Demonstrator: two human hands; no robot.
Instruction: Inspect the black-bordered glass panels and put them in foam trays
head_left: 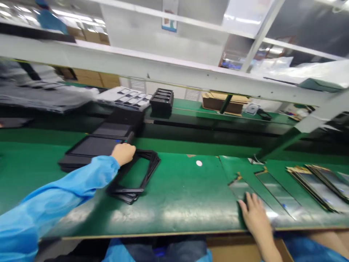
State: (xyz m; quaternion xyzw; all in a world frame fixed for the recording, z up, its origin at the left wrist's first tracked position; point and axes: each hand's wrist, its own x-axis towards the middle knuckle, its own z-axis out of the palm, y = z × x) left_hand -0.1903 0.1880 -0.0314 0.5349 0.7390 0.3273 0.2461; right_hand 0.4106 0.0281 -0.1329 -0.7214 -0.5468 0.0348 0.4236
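My left hand [124,153], in a blue sleeve, reaches out to a stack of black rectangular frames [136,178] on the green table and closes its fingers on the stack's far edge. Just behind it lie dark flat panels [94,146] in black trays. My right hand [255,214] rests flat near the table's front edge, fingers spread, on a clear shiny film strip [240,187].
More film strips [278,193] and a pile of glossy sheets [324,183] lie at the right. A small white dot [199,163] marks the table's middle. Black trays [162,100], a cardboard box [223,102] and a white beam [163,72] stand beyond.
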